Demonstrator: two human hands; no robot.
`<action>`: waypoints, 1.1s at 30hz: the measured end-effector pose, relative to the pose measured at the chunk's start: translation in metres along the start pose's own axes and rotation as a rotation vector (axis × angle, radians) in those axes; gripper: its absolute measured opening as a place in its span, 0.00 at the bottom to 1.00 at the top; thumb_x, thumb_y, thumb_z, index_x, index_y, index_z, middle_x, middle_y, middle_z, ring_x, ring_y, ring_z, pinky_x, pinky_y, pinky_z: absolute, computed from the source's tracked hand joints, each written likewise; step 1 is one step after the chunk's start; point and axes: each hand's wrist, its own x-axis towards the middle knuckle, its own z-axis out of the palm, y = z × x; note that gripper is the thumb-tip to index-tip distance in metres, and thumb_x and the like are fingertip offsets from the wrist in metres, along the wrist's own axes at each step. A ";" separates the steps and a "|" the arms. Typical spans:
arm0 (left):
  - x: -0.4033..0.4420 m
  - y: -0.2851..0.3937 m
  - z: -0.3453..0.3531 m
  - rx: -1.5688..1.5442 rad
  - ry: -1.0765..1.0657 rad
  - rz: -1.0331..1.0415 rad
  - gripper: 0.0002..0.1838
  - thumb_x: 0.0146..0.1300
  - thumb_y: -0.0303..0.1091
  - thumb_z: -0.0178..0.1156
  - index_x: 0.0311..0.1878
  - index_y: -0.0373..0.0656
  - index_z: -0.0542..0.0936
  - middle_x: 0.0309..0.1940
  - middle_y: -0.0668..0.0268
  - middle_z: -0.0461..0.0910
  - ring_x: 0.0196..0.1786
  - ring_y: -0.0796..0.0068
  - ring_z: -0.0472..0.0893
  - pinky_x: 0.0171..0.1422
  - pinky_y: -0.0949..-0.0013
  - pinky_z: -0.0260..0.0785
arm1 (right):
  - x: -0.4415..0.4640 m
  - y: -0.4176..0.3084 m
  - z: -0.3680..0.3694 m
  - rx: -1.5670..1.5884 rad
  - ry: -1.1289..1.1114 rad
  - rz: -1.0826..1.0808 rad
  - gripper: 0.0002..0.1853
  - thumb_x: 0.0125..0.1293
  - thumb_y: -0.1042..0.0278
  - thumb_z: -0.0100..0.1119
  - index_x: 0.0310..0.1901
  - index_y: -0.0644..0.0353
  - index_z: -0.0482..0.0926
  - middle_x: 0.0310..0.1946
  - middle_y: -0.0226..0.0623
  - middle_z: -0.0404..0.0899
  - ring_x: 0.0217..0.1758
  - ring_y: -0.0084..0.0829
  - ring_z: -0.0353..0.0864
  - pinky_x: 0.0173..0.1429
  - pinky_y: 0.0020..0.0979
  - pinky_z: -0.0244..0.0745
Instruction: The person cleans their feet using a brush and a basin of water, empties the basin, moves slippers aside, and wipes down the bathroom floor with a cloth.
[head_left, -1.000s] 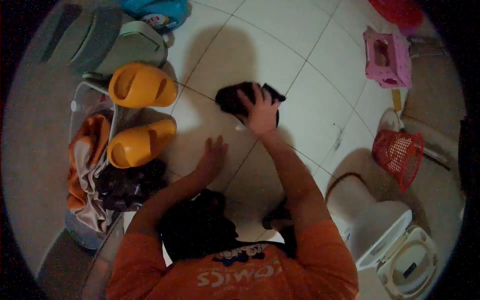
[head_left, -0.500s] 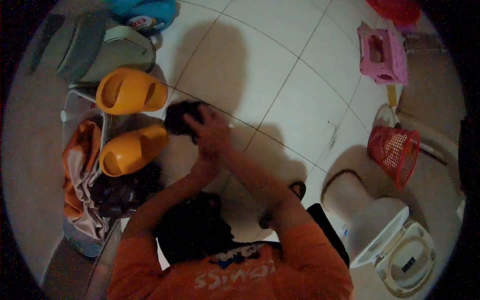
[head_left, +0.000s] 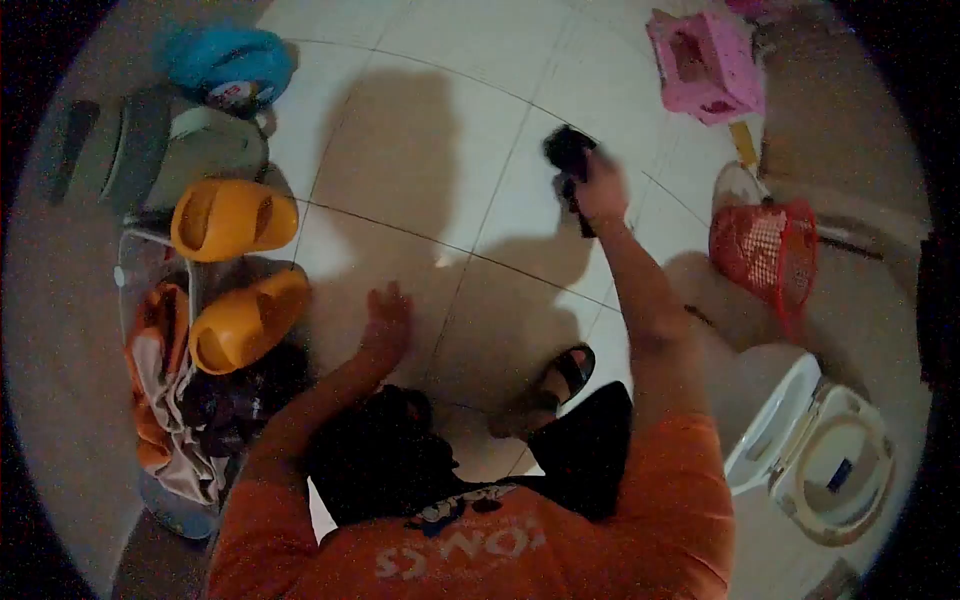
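Note:
My right hand (head_left: 602, 190) is stretched out at the upper right of centre, its fingers wrapped round a dark cloth (head_left: 572, 150) over the white floor tiles (head_left: 500, 150). The cloth bunches out beyond the fingers and hangs a little below the palm; motion blurs the hand. My left hand (head_left: 388, 312) is near the centre left, fingers apart, holding nothing, above the tiles. A small white spot (head_left: 445, 258) shows on the floor between the two hands.
Orange slippers (head_left: 235, 220) stand at the left beside a clear bin with orange and beige cloth (head_left: 160, 350). A blue bag (head_left: 235, 65) lies upper left. On the right are a pink stool (head_left: 705, 65), a red basket (head_left: 765, 250) and a toilet (head_left: 780, 420).
My right hand, with the dark cloth, has swept from beside my left hand out to the right. My left hand has moved slightly left, and the view has shifted.

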 end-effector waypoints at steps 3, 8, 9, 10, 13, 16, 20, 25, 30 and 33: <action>-0.001 -0.011 -0.010 0.024 0.012 0.049 0.31 0.61 0.44 0.55 0.65 0.36 0.68 0.63 0.47 0.67 0.70 0.41 0.59 0.67 0.34 0.51 | -0.096 -0.049 -0.054 0.369 -0.121 -0.290 0.29 0.58 0.52 0.63 0.62 0.46 0.72 0.50 0.56 0.71 0.51 0.57 0.74 0.53 0.53 0.73; 0.008 -0.061 -0.111 -0.191 -0.450 0.172 0.32 0.55 0.51 0.66 0.57 0.38 0.75 0.54 0.53 0.73 0.56 0.46 0.75 0.58 0.47 0.67 | -0.228 -0.082 -0.013 0.431 -0.349 -0.652 0.30 0.54 0.68 0.59 0.61 0.35 0.70 0.57 0.47 0.70 0.51 0.50 0.74 0.50 0.47 0.76; 0.009 -0.067 -0.113 -0.228 -0.550 0.137 0.31 0.54 0.51 0.66 0.56 0.39 0.76 0.53 0.54 0.74 0.54 0.47 0.77 0.56 0.49 0.69 | -0.234 -0.087 -0.032 0.236 -0.439 -0.773 0.31 0.55 0.67 0.58 0.62 0.31 0.70 0.57 0.46 0.70 0.51 0.48 0.75 0.47 0.46 0.78; 0.012 -0.074 -0.109 -0.297 -0.531 0.113 0.30 0.55 0.51 0.65 0.55 0.39 0.77 0.52 0.54 0.75 0.51 0.49 0.78 0.54 0.51 0.70 | -0.234 -0.085 -0.024 0.242 -0.433 -0.758 0.31 0.55 0.67 0.58 0.62 0.31 0.70 0.57 0.46 0.70 0.51 0.48 0.75 0.47 0.46 0.78; -0.003 -0.096 -0.095 -0.681 -0.385 -0.019 0.27 0.58 0.49 0.64 0.54 0.40 0.77 0.50 0.52 0.77 0.51 0.51 0.79 0.55 0.54 0.71 | -0.217 -0.074 -0.001 0.125 -0.152 -0.958 0.30 0.57 0.65 0.57 0.62 0.26 0.69 0.54 0.45 0.70 0.49 0.46 0.76 0.41 0.46 0.78; -0.016 -0.091 -0.136 -0.764 -0.289 -0.123 0.25 0.59 0.47 0.63 0.55 0.41 0.77 0.49 0.51 0.78 0.54 0.51 0.77 0.58 0.54 0.70 | -0.175 -0.054 0.023 0.066 0.001 -0.697 0.29 0.60 0.66 0.55 0.63 0.26 0.69 0.51 0.46 0.71 0.49 0.46 0.76 0.39 0.46 0.78; -0.043 -0.096 -0.158 -0.553 -0.343 -0.094 0.24 0.60 0.43 0.62 0.58 0.41 0.75 0.51 0.52 0.78 0.57 0.51 0.75 0.61 0.55 0.68 | -0.048 0.031 0.020 0.125 0.027 0.062 0.31 0.61 0.57 0.60 0.67 0.41 0.66 0.58 0.51 0.69 0.58 0.54 0.71 0.51 0.49 0.76; -0.074 -0.129 -0.117 -1.243 -0.231 -0.439 0.25 0.61 0.40 0.61 0.61 0.43 0.73 0.54 0.52 0.77 0.57 0.51 0.75 0.61 0.56 0.68 | -0.036 -0.001 -0.015 0.669 0.506 -0.256 0.22 0.64 0.58 0.57 0.60 0.48 0.74 0.52 0.52 0.76 0.51 0.57 0.75 0.52 0.52 0.72; -0.036 -0.113 -0.206 -0.616 -0.092 -0.277 0.25 0.63 0.39 0.60 0.63 0.47 0.72 0.54 0.53 0.77 0.56 0.50 0.75 0.61 0.58 0.68 | -0.126 -0.119 0.084 0.578 0.144 -0.352 0.22 0.60 0.67 0.55 0.58 0.36 0.75 0.54 0.47 0.71 0.48 0.50 0.73 0.50 0.50 0.73; 0.005 -0.078 -0.331 -0.527 -0.211 -0.247 0.25 0.63 0.40 0.60 0.63 0.48 0.72 0.55 0.54 0.76 0.57 0.51 0.75 0.62 0.56 0.67 | -0.118 -0.107 0.042 0.350 0.218 -0.748 0.23 0.60 0.65 0.54 0.59 0.35 0.74 0.56 0.46 0.70 0.48 0.48 0.73 0.47 0.52 0.73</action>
